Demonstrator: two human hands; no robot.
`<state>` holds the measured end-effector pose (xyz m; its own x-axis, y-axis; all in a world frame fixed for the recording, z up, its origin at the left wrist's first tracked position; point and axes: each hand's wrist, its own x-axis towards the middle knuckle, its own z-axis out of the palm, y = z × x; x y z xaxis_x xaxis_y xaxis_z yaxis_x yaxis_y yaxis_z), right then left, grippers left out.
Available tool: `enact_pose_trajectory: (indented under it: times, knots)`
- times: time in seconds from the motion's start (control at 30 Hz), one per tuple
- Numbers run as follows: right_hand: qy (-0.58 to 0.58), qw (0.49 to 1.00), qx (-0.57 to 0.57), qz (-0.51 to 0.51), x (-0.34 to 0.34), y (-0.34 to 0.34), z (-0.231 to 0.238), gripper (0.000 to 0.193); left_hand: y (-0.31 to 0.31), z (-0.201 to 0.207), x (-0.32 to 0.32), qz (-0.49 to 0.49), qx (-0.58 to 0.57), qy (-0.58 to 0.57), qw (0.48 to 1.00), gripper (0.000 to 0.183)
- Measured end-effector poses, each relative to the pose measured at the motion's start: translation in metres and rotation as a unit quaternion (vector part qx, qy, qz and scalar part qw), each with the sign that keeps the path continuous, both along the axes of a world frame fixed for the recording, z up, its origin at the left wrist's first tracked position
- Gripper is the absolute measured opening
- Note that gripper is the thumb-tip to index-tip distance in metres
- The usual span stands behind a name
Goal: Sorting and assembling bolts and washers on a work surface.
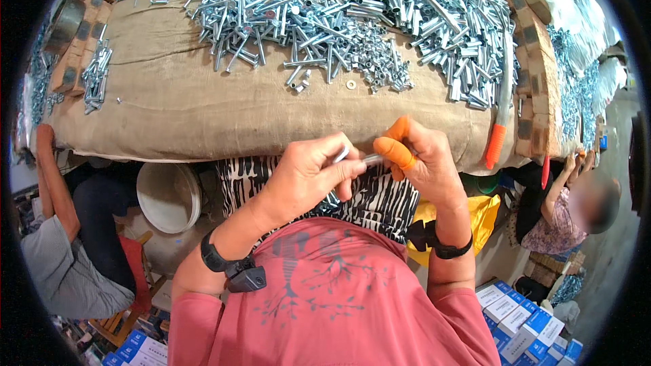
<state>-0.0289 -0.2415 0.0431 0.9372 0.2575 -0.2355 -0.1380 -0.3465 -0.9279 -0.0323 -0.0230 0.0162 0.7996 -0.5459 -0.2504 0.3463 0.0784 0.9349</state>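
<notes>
Close together over my lap, both hands are closed in pinches. My left hand (308, 173) grips a short silver metal tube (341, 154) that sticks up between thumb and fingers. In my right hand (424, 159), with orange covers on the thumb and a finger, is a slim shiny metal piece (372, 159). It spans the gap toward my left fingertips; whether it is a bolt or a sleeve I cannot tell. Several metal pieces (329, 205) lie below on the black-and-white patterned cloth (380, 200) over my lap, partly hidden by my left hand.
Ahead, a padded cloth-covered bench (203, 118) bears heaps of bolts (244, 20), nuts (380, 57) and metal sleeves (468, 61). An orange-handled tool (496, 146) lies at right beside wooden blocks (536, 88). A white bucket (169, 196) stands left. People sit at both sides.
</notes>
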Motion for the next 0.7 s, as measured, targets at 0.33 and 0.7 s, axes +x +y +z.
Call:
enact_pose_trajectory:
  times: [0.33, 0.7]
  knots:
    - [-0.274, 0.878, -0.329, -0.214, 0.038, -0.030, -0.009, 0.014, 0.007, 0.016, 0.025, -0.005, 0.095, -0.219, 0.971, 0.036]
    - [-0.295, 0.808, -0.489, -0.143, 0.033, -0.036, -0.013, 0.016, -0.013, 0.008, 0.022, 0.028, -0.044, -0.050, 0.997, 0.029]
